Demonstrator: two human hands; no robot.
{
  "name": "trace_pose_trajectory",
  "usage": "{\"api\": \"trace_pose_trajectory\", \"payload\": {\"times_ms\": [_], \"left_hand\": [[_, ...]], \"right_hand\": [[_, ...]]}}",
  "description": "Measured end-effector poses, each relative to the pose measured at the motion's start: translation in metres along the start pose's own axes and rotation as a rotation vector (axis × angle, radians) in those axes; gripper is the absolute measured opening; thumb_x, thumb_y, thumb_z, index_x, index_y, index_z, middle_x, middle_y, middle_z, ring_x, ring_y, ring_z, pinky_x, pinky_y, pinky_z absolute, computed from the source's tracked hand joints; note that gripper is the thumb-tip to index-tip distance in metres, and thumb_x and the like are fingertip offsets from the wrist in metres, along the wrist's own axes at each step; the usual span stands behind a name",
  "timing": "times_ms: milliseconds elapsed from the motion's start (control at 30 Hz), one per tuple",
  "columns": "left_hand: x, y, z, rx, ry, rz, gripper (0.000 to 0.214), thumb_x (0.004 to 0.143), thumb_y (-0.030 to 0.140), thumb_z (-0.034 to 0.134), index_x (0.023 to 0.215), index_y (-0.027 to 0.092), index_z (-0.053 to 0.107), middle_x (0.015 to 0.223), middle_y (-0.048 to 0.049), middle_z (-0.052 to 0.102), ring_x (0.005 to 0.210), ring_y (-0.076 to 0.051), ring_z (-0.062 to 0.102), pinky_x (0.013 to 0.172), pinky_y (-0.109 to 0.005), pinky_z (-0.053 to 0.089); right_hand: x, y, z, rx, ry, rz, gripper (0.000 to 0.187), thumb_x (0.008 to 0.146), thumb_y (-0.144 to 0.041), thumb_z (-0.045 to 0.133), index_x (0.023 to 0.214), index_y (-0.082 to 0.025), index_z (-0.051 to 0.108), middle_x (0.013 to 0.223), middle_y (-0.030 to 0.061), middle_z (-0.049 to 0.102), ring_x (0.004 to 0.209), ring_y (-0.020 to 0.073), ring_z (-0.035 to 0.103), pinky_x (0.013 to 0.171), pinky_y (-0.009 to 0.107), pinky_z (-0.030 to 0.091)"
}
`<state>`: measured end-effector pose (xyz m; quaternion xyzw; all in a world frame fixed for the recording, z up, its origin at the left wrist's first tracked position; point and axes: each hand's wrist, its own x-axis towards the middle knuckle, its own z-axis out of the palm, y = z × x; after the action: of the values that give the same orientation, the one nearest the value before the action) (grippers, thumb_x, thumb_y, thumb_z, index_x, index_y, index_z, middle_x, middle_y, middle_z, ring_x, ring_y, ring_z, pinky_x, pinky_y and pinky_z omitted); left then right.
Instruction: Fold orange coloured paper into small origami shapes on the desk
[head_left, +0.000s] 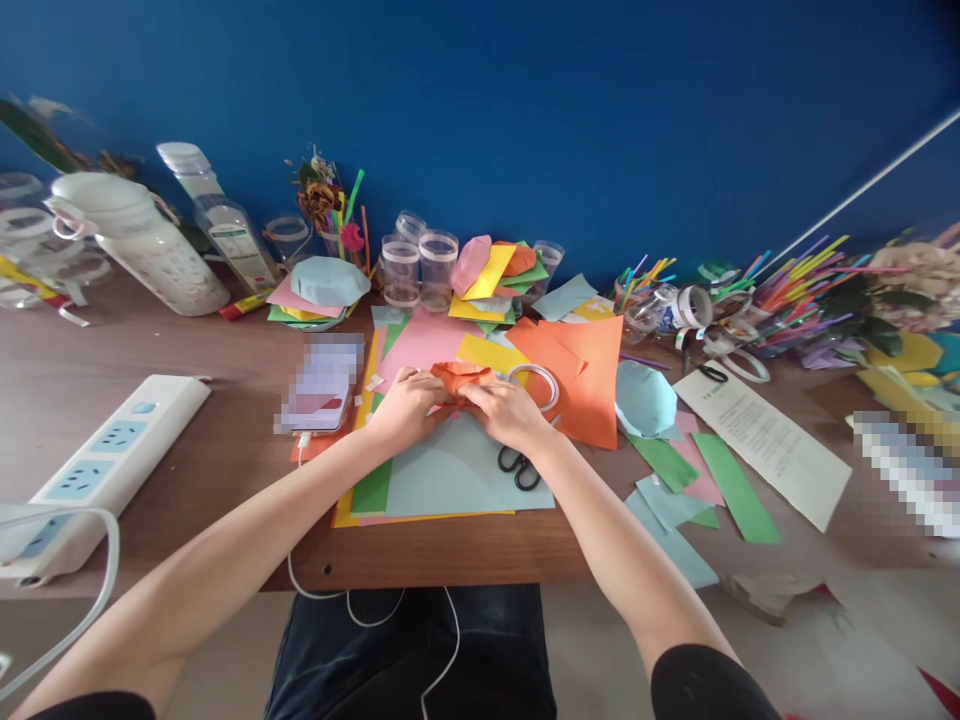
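A folded piece of orange paper (459, 374) is held between my two hands, above a stack of coloured sheets. My left hand (407, 405) grips its left side with bent fingers. On the right side, my right hand (510, 408) closes on the same paper, its thumb near the middle. Under them lies a light blue sheet (450, 475). Black-handled scissors (517, 466) rest beside my right wrist, their blades partly hidden. Just behind that hand is a roll of white tape (553, 385). The lower part of the orange paper is covered by my fingers.
A phone (322, 385) on a cable lies left of the sheets, and a white power strip (124, 470) farther left. Clear plastic cups (438, 270) and paper piles line the back. Paper scraps (739, 488) and a printed sheet (765, 440) lie to the right.
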<state>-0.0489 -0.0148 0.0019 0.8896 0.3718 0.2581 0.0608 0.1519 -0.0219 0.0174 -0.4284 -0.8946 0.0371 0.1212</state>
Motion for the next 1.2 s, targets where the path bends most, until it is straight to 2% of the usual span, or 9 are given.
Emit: {"api": "trace_pose_trajectory", "payload": {"times_ms": [333,467,567,700,900,1100,1200], "left_hand": [[0.006,0.005,-0.006,-0.015,-0.084,0.017,0.015,0.083,0.018,0.05,0.078,0.019,0.064,0.081,-0.0021,0.067,0.084,-0.02,0.058,0.078,-0.037,0.032],[0.005,0.002,-0.009,-0.024,-0.093,0.021,0.013,0.082,0.016,0.048,0.079,0.019,0.061,0.082,-0.0027,0.065,0.084,-0.02,0.056,0.078,-0.036,0.034],[0.004,-0.001,-0.013,0.0,-0.095,0.018,0.013,0.081,0.014,0.046,0.081,0.018,0.058,0.081,-0.0033,0.063,0.083,-0.021,0.055,0.078,-0.036,0.036],[0.003,-0.001,-0.015,0.041,-0.092,0.035,0.011,0.083,0.016,0.046,0.084,0.018,0.057,0.082,-0.0037,0.062,0.084,-0.021,0.055,0.078,-0.035,0.036],[0.004,-0.001,-0.007,0.031,-0.063,0.073,0.014,0.089,0.022,0.047,0.082,0.017,0.059,0.081,-0.0035,0.063,0.082,-0.02,0.057,0.079,-0.035,0.035],[0.004,-0.004,-0.004,0.023,-0.062,0.039,0.018,0.089,0.02,0.047,0.076,0.017,0.059,0.077,-0.0027,0.064,0.078,-0.019,0.058,0.078,-0.035,0.033],[0.004,-0.003,-0.003,0.033,-0.062,0.02,0.018,0.09,0.02,0.046,0.079,0.018,0.06,0.079,-0.0029,0.065,0.08,-0.019,0.059,0.079,-0.036,0.032]], "right_hand": [[0.004,0.001,-0.001,0.226,0.025,0.037,0.033,0.087,-0.018,0.056,0.12,-0.022,0.054,0.099,0.0055,0.07,0.089,0.0195,0.064,0.074,0.029,0.046],[-0.001,0.003,-0.002,0.206,0.099,-0.004,0.035,0.083,-0.017,0.061,0.117,-0.02,0.056,0.105,0.0072,0.068,0.098,0.0207,0.062,0.082,0.031,0.046],[-0.003,0.007,-0.003,0.163,0.125,-0.023,0.034,0.081,-0.019,0.064,0.115,-0.019,0.058,0.103,0.0079,0.068,0.097,0.0212,0.062,0.084,0.032,0.045],[-0.003,0.01,0.0,0.092,0.11,-0.009,0.029,0.085,-0.022,0.06,0.114,-0.02,0.059,0.093,0.0072,0.07,0.09,0.0212,0.063,0.081,0.032,0.046],[-0.002,0.009,0.006,0.077,0.078,0.013,0.027,0.087,-0.022,0.057,0.114,-0.021,0.059,0.09,0.0066,0.07,0.086,0.0208,0.063,0.076,0.03,0.046],[0.002,0.006,0.002,0.082,0.058,0.018,0.03,0.087,-0.022,0.056,0.117,-0.022,0.057,0.091,0.0063,0.07,0.083,0.0214,0.062,0.073,0.031,0.046],[0.002,0.002,0.002,0.067,0.06,0.055,0.031,0.086,-0.022,0.057,0.117,-0.022,0.057,0.089,0.0061,0.07,0.081,0.0225,0.062,0.07,0.031,0.046]]}}
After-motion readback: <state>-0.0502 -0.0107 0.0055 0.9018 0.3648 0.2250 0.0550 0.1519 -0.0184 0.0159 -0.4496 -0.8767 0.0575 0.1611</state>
